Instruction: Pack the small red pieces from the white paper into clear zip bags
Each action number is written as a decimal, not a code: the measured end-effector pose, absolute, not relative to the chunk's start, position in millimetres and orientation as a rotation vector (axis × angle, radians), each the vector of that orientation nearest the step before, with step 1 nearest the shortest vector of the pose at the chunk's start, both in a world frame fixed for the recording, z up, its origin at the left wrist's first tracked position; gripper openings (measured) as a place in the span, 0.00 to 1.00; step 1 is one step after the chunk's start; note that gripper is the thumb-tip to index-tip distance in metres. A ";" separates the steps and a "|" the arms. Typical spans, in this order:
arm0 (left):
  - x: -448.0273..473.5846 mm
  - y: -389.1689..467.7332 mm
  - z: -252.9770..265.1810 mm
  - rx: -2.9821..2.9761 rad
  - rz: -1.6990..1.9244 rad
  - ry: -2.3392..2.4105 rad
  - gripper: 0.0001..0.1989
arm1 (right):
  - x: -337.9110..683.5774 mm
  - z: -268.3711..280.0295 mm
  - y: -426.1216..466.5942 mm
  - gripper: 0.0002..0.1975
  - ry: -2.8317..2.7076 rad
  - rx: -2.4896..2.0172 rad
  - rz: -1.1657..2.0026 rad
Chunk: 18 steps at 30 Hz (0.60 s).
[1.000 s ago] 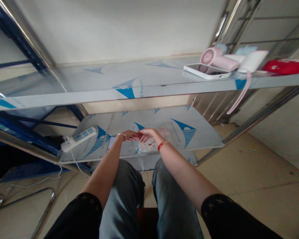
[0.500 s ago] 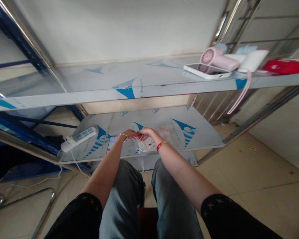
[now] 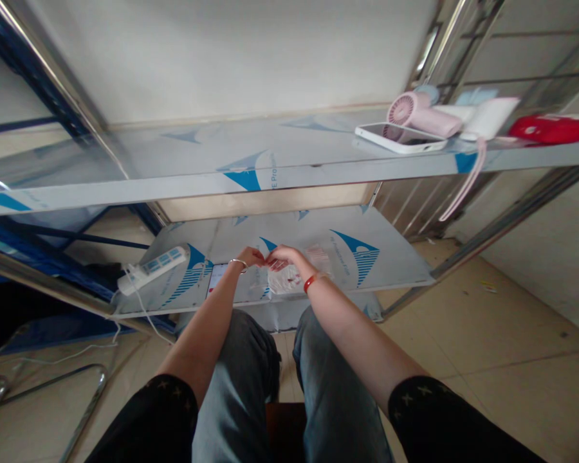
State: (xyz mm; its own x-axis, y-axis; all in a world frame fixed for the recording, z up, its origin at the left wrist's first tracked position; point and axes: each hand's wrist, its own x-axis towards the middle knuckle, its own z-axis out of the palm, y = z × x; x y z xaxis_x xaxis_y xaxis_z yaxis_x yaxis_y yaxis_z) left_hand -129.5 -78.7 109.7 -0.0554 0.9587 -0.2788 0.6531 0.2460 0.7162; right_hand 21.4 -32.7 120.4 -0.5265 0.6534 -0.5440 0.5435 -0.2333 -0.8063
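Note:
My left hand (image 3: 252,256) and my right hand (image 3: 284,255) meet over the lower shelf (image 3: 395,260), fingertips close together in a pinch. Whatever they hold between them is too small to make out. Beneath and beside my right hand lies a clear plastic bag (image 3: 285,281) with whitish and red contents I cannot name. A flat thing like a phone or tablet with a lit screen (image 3: 215,278) rests on the shelf, partly covered by my left forearm.
A white power strip (image 3: 157,265) with a trailing cord sits at the lower shelf's left end. On the upper shelf (image 3: 183,161), which crosses above my hands, are a white-edged phone (image 3: 400,139), a pink handheld fan (image 3: 424,116) and a red packet (image 3: 552,128).
The fingertips of both hands have shifted very slightly. My arms, the bag and everything on the shelves stay where they were.

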 end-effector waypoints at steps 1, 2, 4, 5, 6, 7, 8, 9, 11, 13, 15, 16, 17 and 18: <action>-130.4 -79.3 109.3 1.483 0.527 1.790 0.06 | 21.8 120.0 -31.9 0.09 -1.885 -1.491 1.899; -131.1 -80.0 109.1 1.481 0.524 1.794 0.06 | 22.0 119.7 -31.2 0.08 -1.884 -1.504 1.910; -132.1 -81.4 109.2 1.478 0.518 1.807 0.07 | 22.2 119.1 -30.4 0.06 -1.879 -1.524 1.929; -132.2 -81.9 109.6 1.479 0.515 1.812 0.07 | 22.2 119.0 -30.2 0.06 -1.874 -1.528 1.936; -132.1 -82.3 110.2 1.481 0.513 1.818 0.07 | 22.2 119.1 -30.3 0.05 -1.868 -1.527 1.944; -131.7 -82.3 110.8 1.485 0.512 1.822 0.07 | 22.2 119.3 -30.5 0.05 -1.862 -1.525 1.951; -131.1 -82.1 111.3 1.491 0.513 1.827 0.07 | 22.1 119.7 -30.9 0.05 -1.856 -1.521 1.959; -130.4 -81.6 111.7 1.497 0.514 1.833 0.07 | 22.0 120.4 -31.4 0.06 -1.851 -1.516 1.966; -128.6 -79.6 111.8 1.512 0.518 1.851 0.08 | 21.8 122.1 -32.7 0.09 -1.844 -1.508 1.979; -126.8 -76.9 110.9 1.533 0.522 1.873 0.08 | 21.4 124.1 -33.8 0.10 -1.835 -1.502 1.985; -125.1 -74.3 109.9 1.559 0.525 1.896 0.09 | 21.1 125.9 -34.6 0.10 -1.823 -1.501 1.981; -124.3 -73.3 109.6 1.574 0.524 1.906 0.09 | 21.1 126.7 -34.9 0.09 -1.815 -1.504 1.976; -123.7 -72.5 109.6 1.590 0.521 1.916 0.09 | 21.1 127.4 -35.1 0.08 -1.808 -1.506 1.971; -123.0 -71.8 110.0 1.607 0.516 1.925 0.09 | 21.3 128.0 -35.2 0.08 -1.800 -1.510 1.968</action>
State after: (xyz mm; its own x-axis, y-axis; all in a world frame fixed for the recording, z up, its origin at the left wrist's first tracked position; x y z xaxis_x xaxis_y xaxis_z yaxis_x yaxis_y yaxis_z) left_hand -123.0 -71.8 110.0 -0.1121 0.9771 -0.1808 0.7560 0.2020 0.6227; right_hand 21.3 -35.2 128.0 -0.5124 0.6273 -0.5864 0.5286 -0.3078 -0.7911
